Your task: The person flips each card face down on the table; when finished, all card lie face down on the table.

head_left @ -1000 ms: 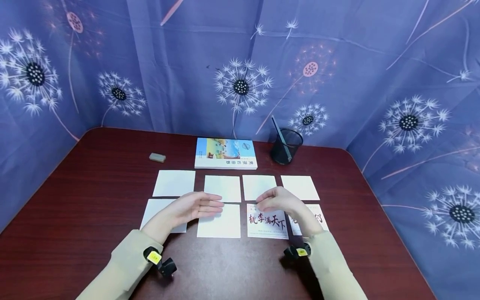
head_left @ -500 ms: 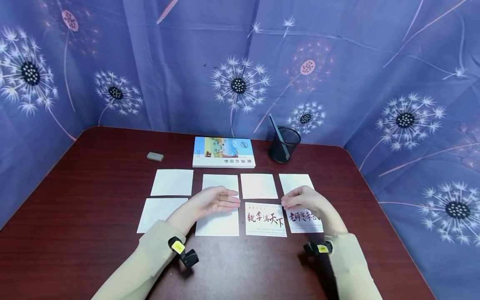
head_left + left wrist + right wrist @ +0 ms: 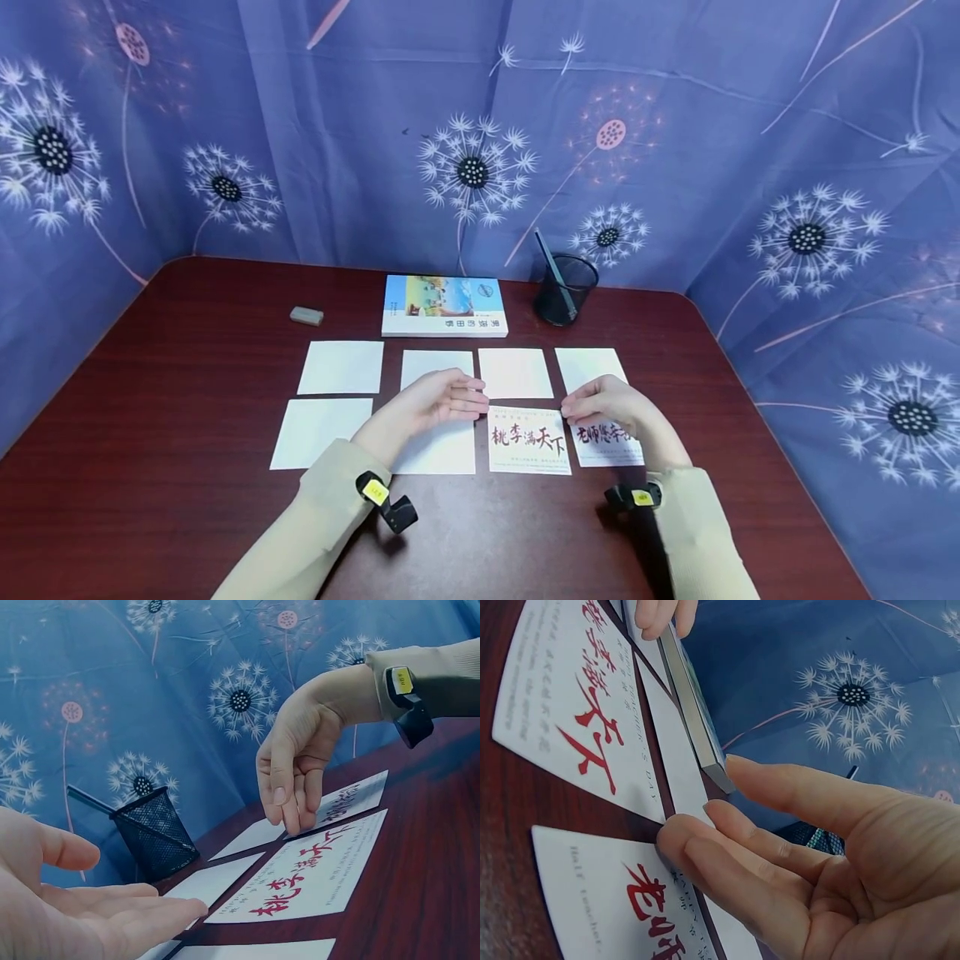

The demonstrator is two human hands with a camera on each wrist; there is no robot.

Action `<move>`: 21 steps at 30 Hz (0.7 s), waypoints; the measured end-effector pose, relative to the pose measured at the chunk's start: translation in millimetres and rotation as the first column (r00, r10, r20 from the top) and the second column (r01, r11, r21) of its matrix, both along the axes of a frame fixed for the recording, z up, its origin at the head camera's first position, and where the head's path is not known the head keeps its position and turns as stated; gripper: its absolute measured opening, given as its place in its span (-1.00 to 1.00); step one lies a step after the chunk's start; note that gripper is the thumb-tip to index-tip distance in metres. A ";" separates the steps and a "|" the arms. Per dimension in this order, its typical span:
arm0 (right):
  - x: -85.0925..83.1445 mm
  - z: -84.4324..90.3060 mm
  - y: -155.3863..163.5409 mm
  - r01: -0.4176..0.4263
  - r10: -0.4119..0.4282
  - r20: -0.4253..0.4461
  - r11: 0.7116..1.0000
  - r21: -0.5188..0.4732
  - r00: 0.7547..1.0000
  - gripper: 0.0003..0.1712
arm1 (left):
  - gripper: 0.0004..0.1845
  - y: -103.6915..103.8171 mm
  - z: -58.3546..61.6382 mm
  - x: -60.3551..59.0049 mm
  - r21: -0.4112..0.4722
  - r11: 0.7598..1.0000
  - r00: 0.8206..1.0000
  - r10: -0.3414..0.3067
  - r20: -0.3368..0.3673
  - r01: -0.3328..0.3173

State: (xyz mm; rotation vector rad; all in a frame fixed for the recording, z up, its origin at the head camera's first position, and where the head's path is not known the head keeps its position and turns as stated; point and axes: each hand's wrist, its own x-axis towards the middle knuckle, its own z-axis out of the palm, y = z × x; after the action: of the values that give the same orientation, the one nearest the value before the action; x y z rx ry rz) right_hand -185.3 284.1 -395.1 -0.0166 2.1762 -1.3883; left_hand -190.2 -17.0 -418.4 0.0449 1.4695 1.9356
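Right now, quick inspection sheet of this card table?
Surface: dark red wooden table, no damage seen.
Job's things: eight cards in two rows; two printed cards face up in the near row, six blank cards.
Clutter: book, grey eraser, mesh pen cup along the far edge.
Hands: left hand open above the blank cards; right hand open, fingertips at the far edge of the right printed card.
Cables: nothing seen.
Surroundings: blue dandelion-print cloth on three sides.

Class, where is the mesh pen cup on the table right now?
In the head view, the mesh pen cup stands at the table's far edge, just right of the book.
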 end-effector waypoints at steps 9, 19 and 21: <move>0.7 0.6 -2.1 0.017 -0.017 0.007 1.000 0.002 1.000 -0.60 | -0.46 0.7 0.2 3.7 -0.058 0.997 0.999 0.047 0.018 -0.046; 1.7 -3.3 -2.2 0.016 -0.016 0.005 1.000 -0.018 1.000 -0.60 | -0.47 3.8 0.4 9.1 -0.031 0.999 0.999 0.035 0.038 -0.034; 2.6 -3.3 -2.3 0.027 -0.027 0.010 1.000 -0.016 1.000 -0.59 | -0.47 5.3 0.6 10.1 -0.026 0.999 0.999 0.033 0.042 -0.032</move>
State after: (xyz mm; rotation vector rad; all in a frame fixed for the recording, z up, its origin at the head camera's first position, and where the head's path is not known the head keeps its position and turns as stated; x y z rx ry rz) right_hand -182.7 281.8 -398.4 0.0129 2.1646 -1.4180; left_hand -180.1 -11.7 -417.8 -0.0314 1.4754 1.9311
